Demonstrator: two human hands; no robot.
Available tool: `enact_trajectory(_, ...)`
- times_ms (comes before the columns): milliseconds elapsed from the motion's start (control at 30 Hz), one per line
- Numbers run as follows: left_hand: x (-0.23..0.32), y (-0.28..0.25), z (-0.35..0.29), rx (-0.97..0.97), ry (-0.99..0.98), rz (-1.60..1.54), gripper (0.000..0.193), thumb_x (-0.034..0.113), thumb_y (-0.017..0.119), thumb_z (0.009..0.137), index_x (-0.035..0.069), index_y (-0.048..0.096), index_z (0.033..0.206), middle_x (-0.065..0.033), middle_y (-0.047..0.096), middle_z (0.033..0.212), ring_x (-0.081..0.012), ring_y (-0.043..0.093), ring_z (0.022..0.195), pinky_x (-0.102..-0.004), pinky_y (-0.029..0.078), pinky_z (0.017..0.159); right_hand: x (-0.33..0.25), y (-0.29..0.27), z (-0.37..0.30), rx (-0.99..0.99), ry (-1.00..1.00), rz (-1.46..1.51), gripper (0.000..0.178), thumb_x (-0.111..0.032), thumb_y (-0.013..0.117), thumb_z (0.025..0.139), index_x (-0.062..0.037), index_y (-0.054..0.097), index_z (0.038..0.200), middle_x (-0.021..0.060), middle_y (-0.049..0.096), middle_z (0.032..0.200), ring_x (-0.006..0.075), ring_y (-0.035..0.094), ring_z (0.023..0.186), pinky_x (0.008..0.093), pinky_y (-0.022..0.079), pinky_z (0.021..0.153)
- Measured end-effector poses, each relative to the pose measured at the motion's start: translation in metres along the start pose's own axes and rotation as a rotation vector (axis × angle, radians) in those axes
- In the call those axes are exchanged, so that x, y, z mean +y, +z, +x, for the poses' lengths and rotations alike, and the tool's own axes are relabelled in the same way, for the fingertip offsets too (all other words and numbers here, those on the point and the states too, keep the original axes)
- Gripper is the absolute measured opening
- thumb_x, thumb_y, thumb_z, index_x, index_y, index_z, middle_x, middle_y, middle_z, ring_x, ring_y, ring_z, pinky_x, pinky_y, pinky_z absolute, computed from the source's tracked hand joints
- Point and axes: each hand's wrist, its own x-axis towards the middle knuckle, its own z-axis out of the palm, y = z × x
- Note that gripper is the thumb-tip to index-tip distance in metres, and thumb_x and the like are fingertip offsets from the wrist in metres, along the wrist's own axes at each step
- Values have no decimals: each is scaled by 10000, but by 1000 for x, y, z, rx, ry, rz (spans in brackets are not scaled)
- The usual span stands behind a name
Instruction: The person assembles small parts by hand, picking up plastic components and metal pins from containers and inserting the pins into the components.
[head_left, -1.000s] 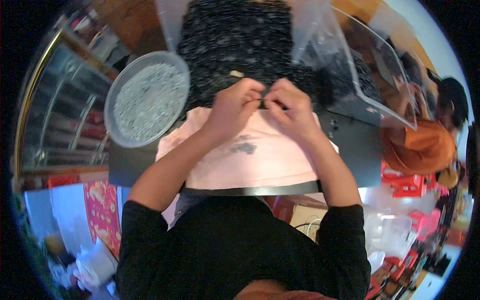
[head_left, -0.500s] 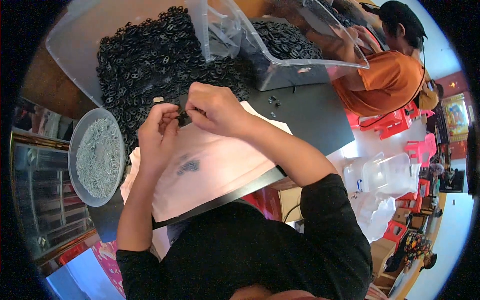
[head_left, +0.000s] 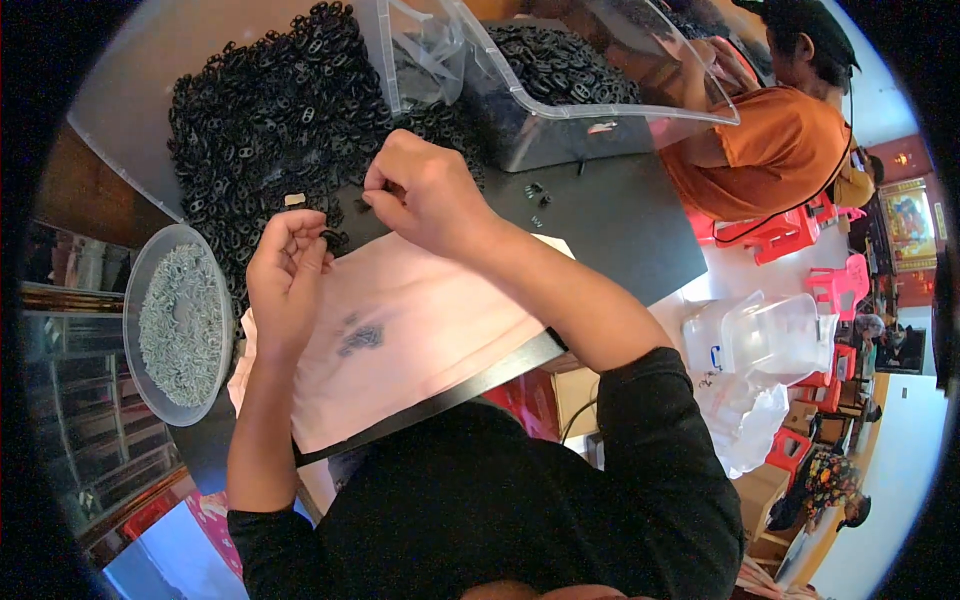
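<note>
My left hand (head_left: pixel 282 270) is closed on a small black plastic piece (head_left: pixel 334 239), which juts out past its fingertips over the far edge of a pale pink cloth (head_left: pixel 430 310). To its right, my right hand (head_left: pixel 432 190) is raised with thumb and fingers pinched together; what they hold, if anything, is too small to make out. Just beyond both hands spreads a large heap of black plastic pieces with holes (head_left: pixel 270 130), spilling out of a tipped clear bin (head_left: pixel 120 130). A small cluster of dark bits (head_left: pixel 362 338) lies on the cloth.
At the left stands a clear round tub (head_left: pixel 222 350) of small silvery metal parts. A second clear bin (head_left: pixel 600 112) with black pieces sits at the back right. Several tiny parts (head_left: pixel 538 190) lie on the dark table (head_left: pixel 630 240). A person in orange (head_left: pixel 780 160) works beyond.
My hands have drawn apart: the left has shifted left with the black piece, the right has lifted away from it. The whole view has tilted slightly.
</note>
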Motion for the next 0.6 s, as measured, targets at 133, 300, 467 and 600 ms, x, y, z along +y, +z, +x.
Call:
enact_trajectory(133,2,2,2,4,-42,-60,196,-44,476,833,-2,500,1023,-30,543,884,-57,503,717,-184,413,625,-6,2,1,55,62,114,157,20,666,641,-13,559,751,58,490,649,153,506,526,252,413,473)
enact_trajectory(300,-1,-1,1,13,-65,-95,203,-48,481,825,0,502,1021,-37,542,882,-61,506,706,-187,415,615,-1,7,-2,-48,206,306,142,15,668,686,-6,574,790,15,483,645,67,477,546,211,402,482)
enact_trajectory(467,-3,2,0,57,-103,-113,190,-51,506,792,5,514,974,-29,545,793,-70,513,646,-199,426,556,-6,10,-4,-176,407,627,126,21,606,753,3,610,877,-1,514,688,60,505,582,190,419,516)
enact_trajectory(600,-3,2,3,32,-138,-175,192,-57,517,785,-2,512,969,-50,551,791,-76,531,639,-197,446,554,-14,3,-2,-224,519,747,145,31,559,778,39,606,915,27,541,730,83,535,611,193,435,558)
